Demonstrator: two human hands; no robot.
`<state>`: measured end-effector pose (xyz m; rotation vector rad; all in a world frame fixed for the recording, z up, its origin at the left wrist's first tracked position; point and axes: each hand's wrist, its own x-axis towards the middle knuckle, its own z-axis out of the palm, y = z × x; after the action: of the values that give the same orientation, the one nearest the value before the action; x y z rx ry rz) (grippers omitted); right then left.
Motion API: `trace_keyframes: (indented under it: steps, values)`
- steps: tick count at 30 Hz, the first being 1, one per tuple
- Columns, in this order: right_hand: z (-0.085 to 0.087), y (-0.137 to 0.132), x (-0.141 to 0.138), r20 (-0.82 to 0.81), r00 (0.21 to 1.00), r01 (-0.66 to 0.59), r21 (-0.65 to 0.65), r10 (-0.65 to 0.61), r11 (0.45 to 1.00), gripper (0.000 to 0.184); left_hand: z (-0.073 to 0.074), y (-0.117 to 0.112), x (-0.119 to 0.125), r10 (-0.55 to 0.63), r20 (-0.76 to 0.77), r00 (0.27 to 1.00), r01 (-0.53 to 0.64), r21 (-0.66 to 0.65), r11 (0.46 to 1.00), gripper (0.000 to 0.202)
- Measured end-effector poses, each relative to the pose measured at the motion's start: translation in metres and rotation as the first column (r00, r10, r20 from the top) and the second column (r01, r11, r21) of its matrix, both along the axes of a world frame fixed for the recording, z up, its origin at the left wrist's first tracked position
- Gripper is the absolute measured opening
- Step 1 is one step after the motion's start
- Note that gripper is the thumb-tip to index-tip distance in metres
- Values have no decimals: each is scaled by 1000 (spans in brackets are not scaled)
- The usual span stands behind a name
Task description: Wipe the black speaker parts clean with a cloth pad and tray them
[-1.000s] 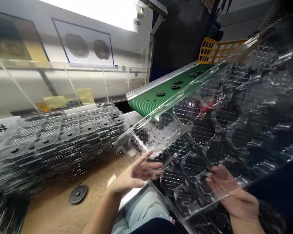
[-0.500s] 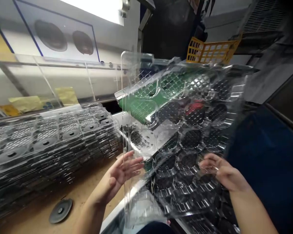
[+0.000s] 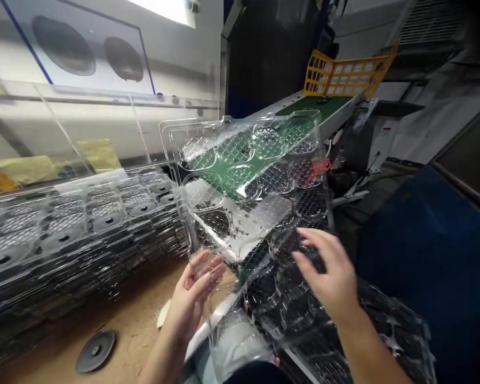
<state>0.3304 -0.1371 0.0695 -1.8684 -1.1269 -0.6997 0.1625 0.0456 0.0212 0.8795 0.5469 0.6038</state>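
tray [image 3: 244, 176] swung upright: clear diamond-embossed plastic, round pockets; left hand [image 3: 194, 290] pinches edge, right hand [image 3: 332, 282] spread flat.

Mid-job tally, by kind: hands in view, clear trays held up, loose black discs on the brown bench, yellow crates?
Hands: 2 (left hand, right hand)
clear tray: 1
loose black disc: 1
yellow crate: 1
Total: 5

A factory packing line: green conveyor belt [image 3: 224, 170], stacked plastic trays [image 3: 76, 224]
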Motion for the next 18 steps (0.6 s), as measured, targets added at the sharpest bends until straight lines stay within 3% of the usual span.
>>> trace_keyframes:
  steps: [3, 6, 9, 12, 15, 18]
  values:
    - [-4, 30, -7, 59, 998, 7, -124, 1, 992, 46, -5, -11, 1, 7, 31, 1000, -6, -27, 1000, 60]
    - [-12, 46, 0, 110, 990, 95, -53, -89, 994, 34, -10, -24, 5, -1, 76, 997, 5, -51, 999, 57]
    - [-11, 41, 10, 118, 988, 107, -30, -102, 994, 26, -15, -37, 10, -62, 134, 989, 71, -65, 995, 51]
    - [-3, 12, 25, 138, 983, 128, -55, -120, 990, 23, -17, -47, 13, -219, 175, 960, 225, -12, 974, 52]
    - [4, -45, 53, 143, 958, 263, -77, -251, 962, 26, -20, -48, 12, -335, 84, 938, 332, 54, 942, 48]
    - [1, -118, 91, 73, 872, 487, -219, -484, 845, 36, -26, -42, 11, -394, -7, 919, 394, 31, 918, 36]
